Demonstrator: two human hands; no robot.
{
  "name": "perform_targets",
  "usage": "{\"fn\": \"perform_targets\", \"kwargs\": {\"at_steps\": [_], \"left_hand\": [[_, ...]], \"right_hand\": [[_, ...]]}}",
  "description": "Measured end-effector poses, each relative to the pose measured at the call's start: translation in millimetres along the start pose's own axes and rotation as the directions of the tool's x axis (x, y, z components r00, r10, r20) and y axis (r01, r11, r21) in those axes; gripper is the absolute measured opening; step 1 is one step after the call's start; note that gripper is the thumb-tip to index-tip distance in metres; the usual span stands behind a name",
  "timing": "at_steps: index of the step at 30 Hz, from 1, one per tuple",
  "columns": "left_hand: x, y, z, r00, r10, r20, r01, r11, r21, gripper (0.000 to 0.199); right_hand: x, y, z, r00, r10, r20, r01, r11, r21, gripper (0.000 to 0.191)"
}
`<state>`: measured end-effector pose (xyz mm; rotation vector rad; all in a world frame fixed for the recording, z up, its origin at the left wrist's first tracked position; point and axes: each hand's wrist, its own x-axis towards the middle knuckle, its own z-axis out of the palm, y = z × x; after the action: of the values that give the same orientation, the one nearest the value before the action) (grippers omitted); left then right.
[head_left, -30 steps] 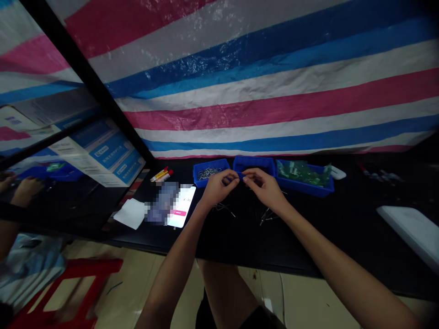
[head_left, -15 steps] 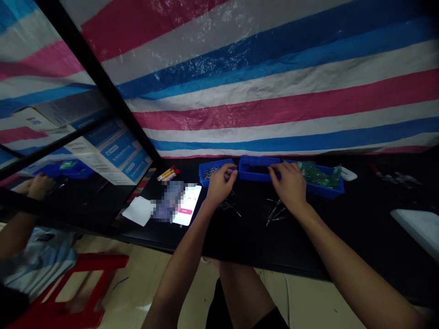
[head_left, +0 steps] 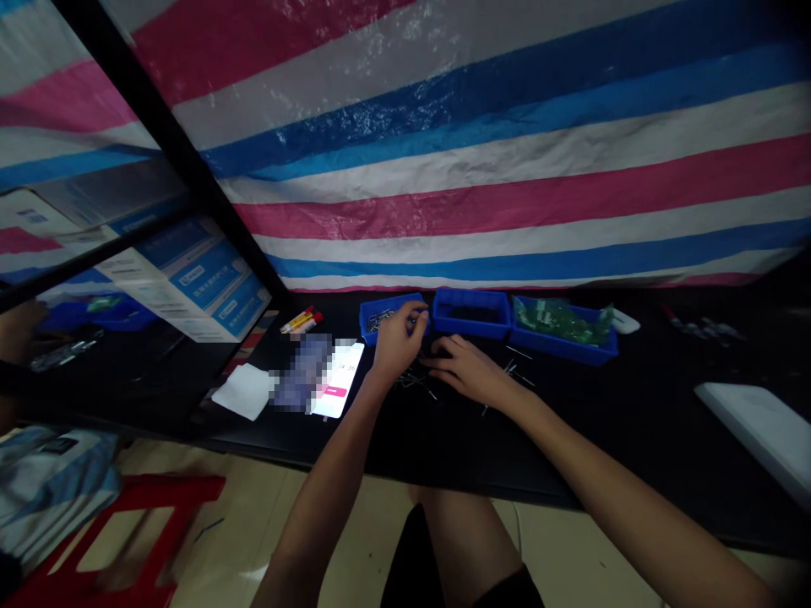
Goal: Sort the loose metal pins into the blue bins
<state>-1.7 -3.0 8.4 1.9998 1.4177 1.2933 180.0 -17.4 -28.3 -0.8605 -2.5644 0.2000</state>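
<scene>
My left hand (head_left: pixel 398 342) hangs over the front corner of a blue plastic bin (head_left: pixel 380 323) holding small metal pins, its fingertips curled together at the bin's rim. Whether those fingers pinch a pin is too small to tell. My right hand (head_left: pixel 462 367) lies low on the black table, fingers pointing left, just in front of a second, dark-bottomed blue bin (head_left: pixel 472 314). Loose metal pins (head_left: pixel 415 385) are scattered below my left hand, and more (head_left: pixel 516 365) lie beside my right wrist. A third blue bin (head_left: pixel 563 333) holds green circuit boards.
A phone (head_left: pixel 338 380) with a pink button lies left of my hands, beside a white cloth (head_left: pixel 244 391) and two marker pens (head_left: pixel 301 321). A white board (head_left: pixel 764 431) rests on the table's right. A striped tarp hangs behind; a mirror stands at left.
My right hand has moved down and left, from the rim of the middle bin to the table in front of it. My left hand has shifted little and stays at the left bin.
</scene>
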Motion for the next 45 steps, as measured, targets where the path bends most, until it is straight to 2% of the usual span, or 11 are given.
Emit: {"fn": "perform_targets", "kwargs": {"at_steps": [6,17,23,31,37,42,45], "left_hand": [[-0.2,-0.3,0.4,1.0,0.006,0.006,-0.006,1.0,0.008,0.023],[0.7,-0.3,-1.2,0.999,-0.033,0.012,0.032,0.999,0.02,0.023],[0.4,0.9,0.5,1.0,-0.004,0.021,0.003,0.999,0.048,0.022],[0.0,-0.8,2.2,1.0,-0.006,0.025,0.005,0.998,0.063,0.021],[1.0,-3.6,-0.1,1.0,-0.016,0.014,0.015,0.998,0.069,0.022],[2.4,-3.6,-1.5,0.999,0.009,0.038,-0.012,0.996,0.09,0.024],[2.8,-5.2,-1.5,0.997,0.03,0.067,-0.037,0.994,0.101,0.026]], "right_hand": [[-0.8,1.4,7.1,0.998,0.055,0.044,-0.054,0.998,-0.012,0.03],[-0.4,11.6,5.3,0.994,0.098,-0.037,-0.096,0.994,0.054,0.028],[-0.4,16.7,-1.2,0.987,0.159,-0.03,-0.153,0.977,0.15,0.027],[-2.8,13.1,-2.2,0.989,0.149,0.021,-0.149,0.989,0.022,0.031],[1.2,10.2,-9.8,0.987,0.131,-0.092,-0.12,0.986,0.114,0.039],[3.6,2.7,-19.2,0.968,0.142,-0.207,-0.099,0.974,0.201,0.05],[3.5,-0.7,-22.0,0.96,0.164,-0.229,-0.116,0.971,0.21,0.054]]}}
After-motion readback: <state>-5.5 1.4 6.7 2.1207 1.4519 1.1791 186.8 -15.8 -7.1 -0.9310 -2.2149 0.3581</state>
